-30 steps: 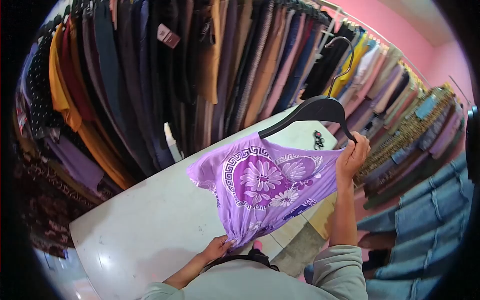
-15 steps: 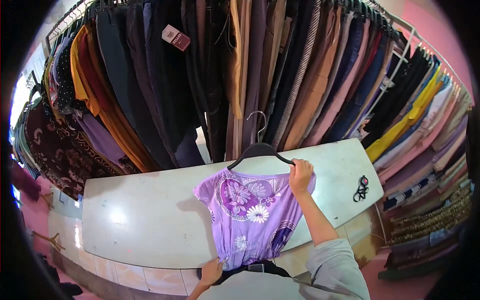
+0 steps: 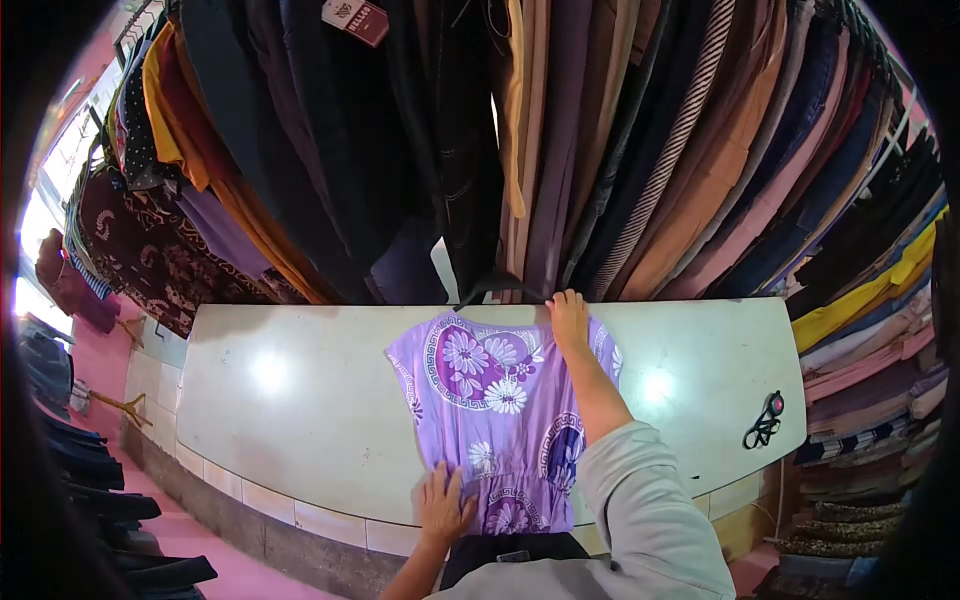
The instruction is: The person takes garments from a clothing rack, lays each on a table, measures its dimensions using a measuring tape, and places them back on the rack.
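Observation:
A purple garment [image 3: 500, 400] with white flowers and ring patterns lies on the pale table [image 3: 300, 400], its lower part reaching the near edge. The black hanger [image 3: 497, 285] shows at its neckline, dark against the hanging clothes. My right hand [image 3: 570, 318] is closed on the garment's right shoulder, by the hanger's end; its fingertips are bent over it. My left hand [image 3: 446, 508] rests on the garment's lower left side near the table edge, fingers spread and flat.
Behind the table hang many trousers [image 3: 560, 150] on a rail. A small dark item with a cord [image 3: 767, 420] lies at the table's right end. More clothes hang at the right, and dark folded garments [image 3: 90, 470] are at the lower left.
The garment has come down flat onto the table, its hanger now low at the back edge. My left hand has opened and lies on the cloth. The view has swung left and down.

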`<state>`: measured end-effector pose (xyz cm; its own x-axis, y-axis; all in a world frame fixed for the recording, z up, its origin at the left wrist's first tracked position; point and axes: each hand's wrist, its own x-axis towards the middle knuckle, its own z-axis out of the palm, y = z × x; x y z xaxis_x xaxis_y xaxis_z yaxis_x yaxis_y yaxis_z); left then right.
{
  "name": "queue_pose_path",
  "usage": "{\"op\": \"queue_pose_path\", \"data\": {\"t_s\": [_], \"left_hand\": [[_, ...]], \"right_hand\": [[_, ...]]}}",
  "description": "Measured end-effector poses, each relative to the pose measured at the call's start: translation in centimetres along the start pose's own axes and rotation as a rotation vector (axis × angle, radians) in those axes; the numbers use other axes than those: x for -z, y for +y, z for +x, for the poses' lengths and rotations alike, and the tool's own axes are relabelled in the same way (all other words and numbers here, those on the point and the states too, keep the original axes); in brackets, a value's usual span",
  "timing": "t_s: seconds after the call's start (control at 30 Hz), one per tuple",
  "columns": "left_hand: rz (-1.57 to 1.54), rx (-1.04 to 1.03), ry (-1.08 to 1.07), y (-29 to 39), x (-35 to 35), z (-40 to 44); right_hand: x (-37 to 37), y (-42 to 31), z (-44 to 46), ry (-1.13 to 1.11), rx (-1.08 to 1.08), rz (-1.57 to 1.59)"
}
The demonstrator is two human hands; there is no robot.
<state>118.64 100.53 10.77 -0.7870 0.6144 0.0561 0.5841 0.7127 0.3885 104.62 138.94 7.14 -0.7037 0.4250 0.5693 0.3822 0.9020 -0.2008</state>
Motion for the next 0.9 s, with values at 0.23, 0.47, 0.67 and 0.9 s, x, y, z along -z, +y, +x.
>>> {"op": "queue_pose_path", "data": {"t_s": [0.23,0.47,0.67,0.9], "left_hand": [[0.121,-0.014,-0.106,0.7,0.0,0.8],[0.122,-0.031,-0.161,0.4,0.3,0.6],[0.096,-0.056,-0.140,-0.2,-0.7,0.2],[0.056,-0.170,-0.088,-2.7,0.7,-0.1]], "right_hand": [[6.0,0.6,-3.0,0.219,-0.127,0.401],[18.9,-0.7,-26.6,-0.113,-0.685,0.429],[22.9,-6.8,-31.7,-0.225,-0.454,0.405],[24.2,-5.1,-31.0,-0.510,-0.677,0.179]]}}
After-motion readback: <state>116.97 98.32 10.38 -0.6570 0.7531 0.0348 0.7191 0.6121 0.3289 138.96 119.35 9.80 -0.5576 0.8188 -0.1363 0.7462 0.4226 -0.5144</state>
